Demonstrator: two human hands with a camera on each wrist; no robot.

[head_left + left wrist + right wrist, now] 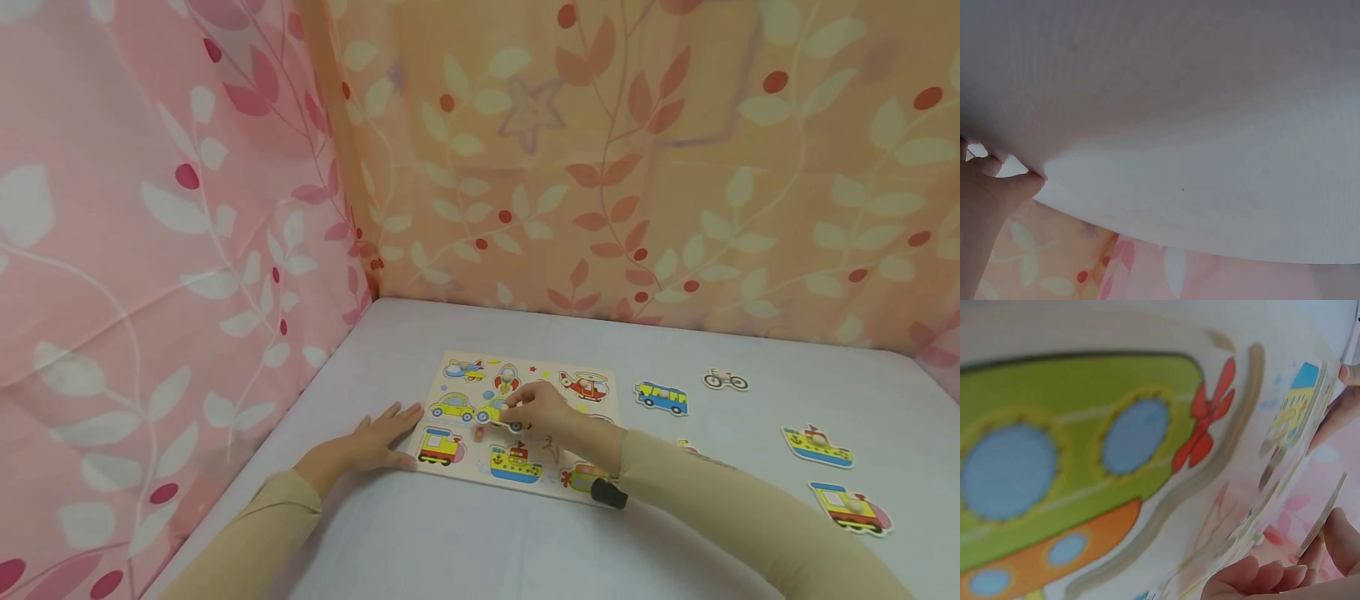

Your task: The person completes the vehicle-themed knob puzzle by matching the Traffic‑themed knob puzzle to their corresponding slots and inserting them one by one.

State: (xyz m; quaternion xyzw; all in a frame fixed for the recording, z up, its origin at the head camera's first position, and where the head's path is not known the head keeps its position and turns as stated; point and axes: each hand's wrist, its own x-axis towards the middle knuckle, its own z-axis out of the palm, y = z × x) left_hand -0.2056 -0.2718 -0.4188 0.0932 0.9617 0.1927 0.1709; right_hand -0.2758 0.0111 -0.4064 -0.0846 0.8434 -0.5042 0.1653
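Observation:
A wooden puzzle board with printed vehicles lies on the white table. My right hand pinches a yellow car puzzle piece between thumb and fingers, over the middle of the board, beside the printed yellow car. In the right wrist view the piece appears edge-on and tilted, apart from the board there. My left hand, fingers spread, rests at the board's left edge. The left wrist view shows only part of that hand on the white surface. My right forearm hides some of the board.
Right of the board lie loose pieces: a blue bus, a bicycle, a ship and a train. Another piece is mostly hidden by my right sleeve. Floral curtains stand behind and at the left.

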